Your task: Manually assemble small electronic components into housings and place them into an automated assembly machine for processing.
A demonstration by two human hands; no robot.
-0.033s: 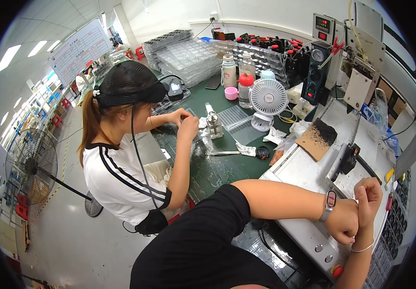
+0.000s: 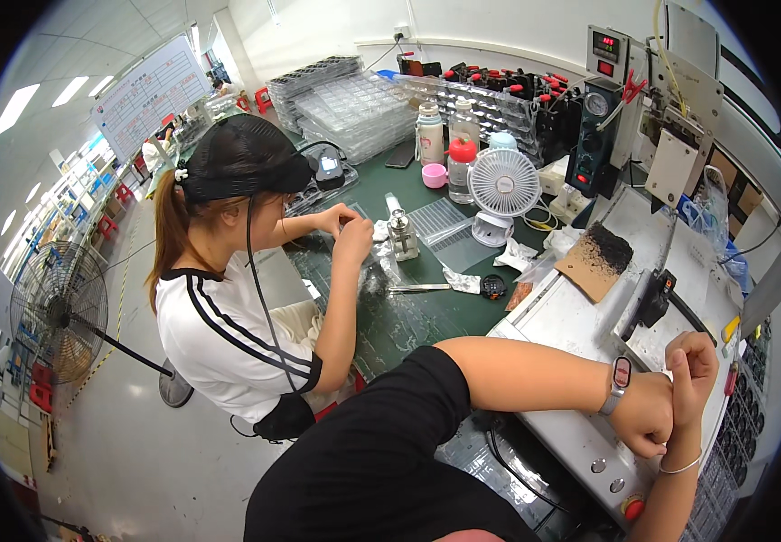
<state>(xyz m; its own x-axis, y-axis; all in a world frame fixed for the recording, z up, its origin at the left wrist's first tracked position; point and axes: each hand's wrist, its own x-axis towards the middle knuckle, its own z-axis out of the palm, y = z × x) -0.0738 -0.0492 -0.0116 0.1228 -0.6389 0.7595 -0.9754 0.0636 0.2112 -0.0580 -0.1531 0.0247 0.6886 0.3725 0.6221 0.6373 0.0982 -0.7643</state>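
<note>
My left hand [image 2: 643, 415], with a grey band tracker [image 2: 621, 373] on its wrist, is curled into a loose fist. It rests against my right wrist, over the front of the white machine table. My right hand [image 2: 694, 360] is raised beside it with bent fingers, and a thin bangle [image 2: 681, 465] circles that forearm. No object shows in either hand, though part of each palm is hidden. Just beyond them a black clamp-like fixture [image 2: 655, 298] sits on a metal plate. A brown board [image 2: 595, 263] with a blackened patch lies farther left.
A co-worker [image 2: 237, 271] sits at the green bench [image 2: 381, 330], both hands raised together. A white fan [image 2: 503, 183], bottles [image 2: 462, 169], tweezers [image 2: 420, 288] and clear trays [image 2: 341, 104] stand or lie there. A press [image 2: 682, 158] rises at right; a red button [image 2: 632, 507] is at the machine's front.
</note>
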